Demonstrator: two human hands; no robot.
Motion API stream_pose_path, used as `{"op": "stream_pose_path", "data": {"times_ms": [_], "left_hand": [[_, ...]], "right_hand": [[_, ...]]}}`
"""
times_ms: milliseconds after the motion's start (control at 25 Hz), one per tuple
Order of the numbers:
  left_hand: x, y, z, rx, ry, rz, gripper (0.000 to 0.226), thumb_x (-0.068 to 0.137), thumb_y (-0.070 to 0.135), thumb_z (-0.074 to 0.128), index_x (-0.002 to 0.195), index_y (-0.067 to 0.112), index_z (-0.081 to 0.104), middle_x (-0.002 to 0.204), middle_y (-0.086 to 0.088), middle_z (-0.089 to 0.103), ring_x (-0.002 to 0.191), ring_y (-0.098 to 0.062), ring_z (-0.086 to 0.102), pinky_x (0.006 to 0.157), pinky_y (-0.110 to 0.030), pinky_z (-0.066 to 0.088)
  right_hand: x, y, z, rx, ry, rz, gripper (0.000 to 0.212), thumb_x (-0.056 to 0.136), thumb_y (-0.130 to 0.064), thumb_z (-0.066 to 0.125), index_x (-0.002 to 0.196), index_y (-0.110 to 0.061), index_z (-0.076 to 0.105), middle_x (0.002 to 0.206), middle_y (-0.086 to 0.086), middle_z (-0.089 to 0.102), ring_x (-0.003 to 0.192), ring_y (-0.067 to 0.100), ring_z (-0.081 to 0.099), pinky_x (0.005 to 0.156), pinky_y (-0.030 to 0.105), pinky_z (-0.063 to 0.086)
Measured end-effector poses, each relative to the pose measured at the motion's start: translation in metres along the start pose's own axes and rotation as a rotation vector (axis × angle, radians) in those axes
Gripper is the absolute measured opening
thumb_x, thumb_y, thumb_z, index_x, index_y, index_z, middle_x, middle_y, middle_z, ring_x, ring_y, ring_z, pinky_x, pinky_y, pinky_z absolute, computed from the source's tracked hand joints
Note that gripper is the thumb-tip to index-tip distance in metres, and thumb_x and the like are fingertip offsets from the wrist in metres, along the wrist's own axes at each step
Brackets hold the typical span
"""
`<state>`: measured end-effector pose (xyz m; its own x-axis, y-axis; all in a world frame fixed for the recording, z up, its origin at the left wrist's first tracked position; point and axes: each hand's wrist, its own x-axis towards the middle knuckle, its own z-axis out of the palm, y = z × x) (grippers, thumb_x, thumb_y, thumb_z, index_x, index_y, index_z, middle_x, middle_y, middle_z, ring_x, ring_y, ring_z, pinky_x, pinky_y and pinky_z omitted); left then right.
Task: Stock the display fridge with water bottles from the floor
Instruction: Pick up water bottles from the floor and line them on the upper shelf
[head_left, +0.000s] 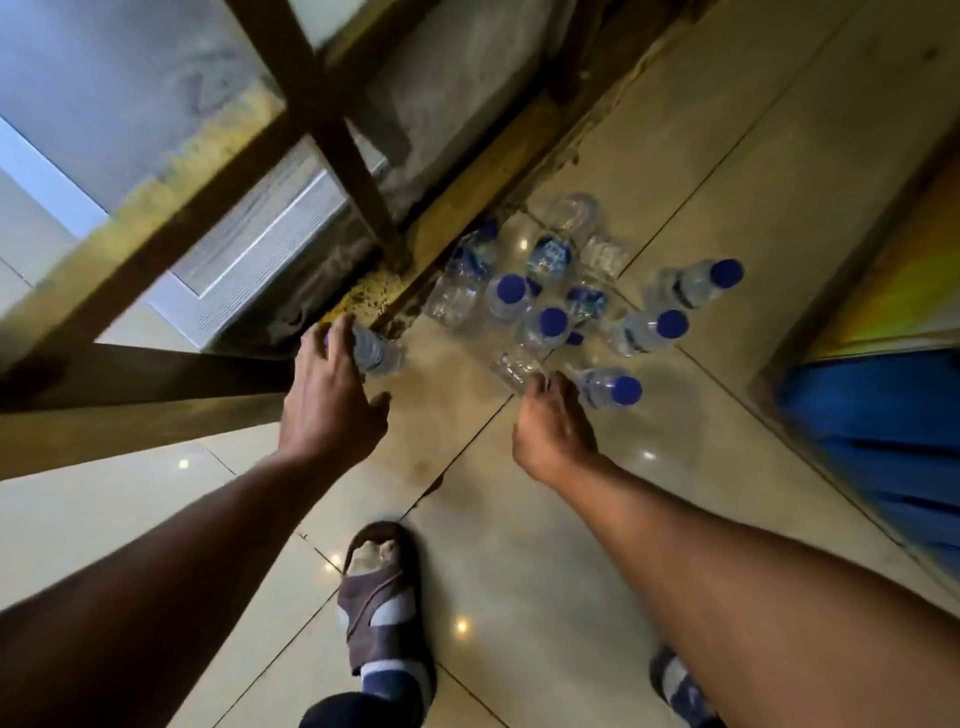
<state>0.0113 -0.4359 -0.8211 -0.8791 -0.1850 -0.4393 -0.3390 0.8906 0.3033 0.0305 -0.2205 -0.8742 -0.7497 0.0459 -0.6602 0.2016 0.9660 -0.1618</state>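
Observation:
Several clear water bottles with blue caps (550, 306) stand and lie in a cluster on the tiled floor. One bottle (376, 352) lies apart to the left, by a wooden frame. My left hand (332, 405) reaches over its cap end, fingers touching it and thumb spread away. My right hand (553, 431) stretches toward the cluster, its fingertips at a lying bottle (511, 366), with a capped bottle (610, 388) just to its right. A white unit with a vent grille (260, 244), possibly the fridge's base, is at the left.
A dark wooden frame (332, 135) with crossing legs stands over the left and top of the view. A blue and yellow object (883, 415) lies along the right edge. My sandalled feet (382, 608) stand on the beige tiles below the hands.

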Motion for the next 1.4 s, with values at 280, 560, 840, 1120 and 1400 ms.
{"op": "stream_pose_path", "data": {"times_ms": [280, 560, 840, 1120, 1400], "left_hand": [[0.058, -0.035, 0.048, -0.014, 0.123, 0.057, 0.072, 0.071, 0.021, 0.084, 0.129, 0.020, 0.041, 0.127, -0.016, 0.048, 0.109, -0.037, 0.053, 0.083, -0.049, 0.054], [-0.009, -0.004, 0.000, 0.037, 0.097, 0.284, 0.068, 0.063, 0.010, 0.087, 0.120, 0.014, 0.051, 0.107, -0.015, 0.053, 0.081, -0.030, 0.053, 0.055, -0.034, 0.040], [-0.140, 0.190, -0.185, -0.141, -0.108, 0.616, 0.068, 0.055, 0.025, 0.093, 0.112, 0.024, 0.056, 0.101, -0.001, 0.069, 0.079, -0.019, 0.062, 0.064, -0.027, 0.045], [-0.300, 0.435, -0.389, -0.409, -0.218, 1.104, 0.057, 0.064, 0.031, 0.088, 0.110, 0.037, 0.057, 0.104, 0.017, 0.065, 0.087, -0.002, 0.063, 0.077, -0.024, 0.053], [-0.474, 0.607, -0.509, -0.609, -0.195, 1.518, 0.067, 0.066, 0.026, 0.088, 0.124, 0.036, 0.056, 0.114, 0.021, 0.065, 0.102, 0.004, 0.061, 0.085, -0.007, 0.044]], "right_hand": [[0.076, 0.001, 0.064, -0.361, 0.112, 0.062, 0.053, 0.097, -0.007, 0.039, 0.144, 0.011, 0.023, 0.133, 0.029, 0.051, 0.121, 0.039, 0.048, 0.103, 0.044, 0.036], [-0.026, -0.003, 0.014, 0.048, -0.115, 0.110, 0.068, 0.085, -0.033, 0.063, 0.137, -0.004, 0.031, 0.131, 0.017, 0.049, 0.119, 0.035, 0.052, 0.096, 0.038, 0.042], [-0.241, 0.083, -0.196, 0.382, -0.095, 0.409, 0.063, 0.077, -0.050, 0.067, 0.128, -0.022, 0.044, 0.129, 0.009, 0.059, 0.117, 0.032, 0.059, 0.091, 0.034, 0.049], [-0.508, 0.169, -0.488, 0.431, 0.523, 0.404, 0.047, 0.064, -0.043, 0.079, 0.107, -0.030, 0.065, 0.101, 0.003, 0.066, 0.098, 0.025, 0.064, 0.078, 0.030, 0.052], [-0.734, 0.232, -0.639, 0.818, 1.259, 0.304, 0.061, 0.057, -0.029, 0.094, 0.107, -0.025, 0.060, 0.089, -0.011, 0.068, 0.078, 0.003, 0.066, 0.068, 0.012, 0.050]]}}
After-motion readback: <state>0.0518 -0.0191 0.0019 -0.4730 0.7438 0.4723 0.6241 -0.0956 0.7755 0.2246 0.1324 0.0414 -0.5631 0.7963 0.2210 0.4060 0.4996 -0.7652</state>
